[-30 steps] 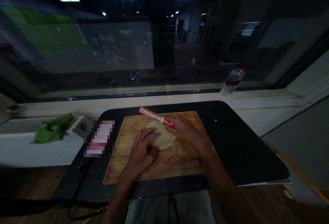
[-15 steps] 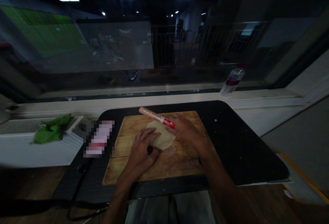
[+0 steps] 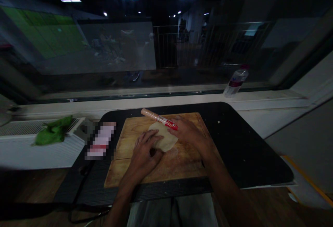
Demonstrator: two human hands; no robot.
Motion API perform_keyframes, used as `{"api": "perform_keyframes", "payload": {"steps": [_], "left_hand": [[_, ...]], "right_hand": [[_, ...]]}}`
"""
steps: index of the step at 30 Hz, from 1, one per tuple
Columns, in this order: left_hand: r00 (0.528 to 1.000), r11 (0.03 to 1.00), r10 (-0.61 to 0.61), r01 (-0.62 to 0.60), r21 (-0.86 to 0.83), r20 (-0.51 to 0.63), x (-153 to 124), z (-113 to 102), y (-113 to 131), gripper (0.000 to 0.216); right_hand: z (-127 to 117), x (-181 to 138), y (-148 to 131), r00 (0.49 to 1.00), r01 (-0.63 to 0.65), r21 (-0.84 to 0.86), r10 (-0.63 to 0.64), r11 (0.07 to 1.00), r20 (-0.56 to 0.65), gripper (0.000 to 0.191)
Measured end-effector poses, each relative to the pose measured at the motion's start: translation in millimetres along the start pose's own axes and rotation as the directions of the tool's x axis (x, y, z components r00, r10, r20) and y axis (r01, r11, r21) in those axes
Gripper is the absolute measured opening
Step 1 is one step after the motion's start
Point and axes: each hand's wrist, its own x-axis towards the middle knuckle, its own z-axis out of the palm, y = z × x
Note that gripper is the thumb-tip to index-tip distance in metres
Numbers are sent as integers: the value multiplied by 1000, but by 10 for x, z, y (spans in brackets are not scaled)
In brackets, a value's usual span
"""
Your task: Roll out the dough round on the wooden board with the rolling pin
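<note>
A thin round sheet of dough [image 3: 166, 142] lies flat on a wooden cutting board [image 3: 182, 169]. My left hand [image 3: 144, 152] rests over the dough's left edge, fingers stretched out on it and the thumb apart by the lower edge. Across the dough's upper right side slants a rolling pin [image 3: 154, 116] with a red printed label and what looks like clear wrapping. Closed around its right end is my right hand [image 3: 186, 129]; some of those fingers are hidden behind the pin and the hand itself.
The board sits on a black table [image 3: 249, 154]. Left of it lies a pixelated pink-and-white item [image 3: 101, 140]. A green cloth-like thing [image 3: 52, 131] rests on a white radiator [image 3: 39, 157]. A plastic bottle [image 3: 235, 83] stands tilted-looking on the windowsill [image 3: 265, 98].
</note>
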Motion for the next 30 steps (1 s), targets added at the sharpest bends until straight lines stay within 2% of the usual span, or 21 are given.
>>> {"api": "perform_keyframes", "payload": {"steps": [15, 22, 30], "left_hand": [[1000, 1000, -4, 4, -10, -22, 4, 18, 16, 39], [1000, 1000, 30, -30, 7, -1, -4, -21, 27, 45], [999, 999, 39, -38, 26, -37, 0, 29, -12, 29]], "right_hand": [[-8, 5, -5, 1000, -12, -8, 12, 1000, 7, 33], [6, -2, 11, 1000, -16, -20, 16, 1000, 7, 28], [29, 20, 31, 1000, 4, -27, -4, 1000, 7, 31]]}}
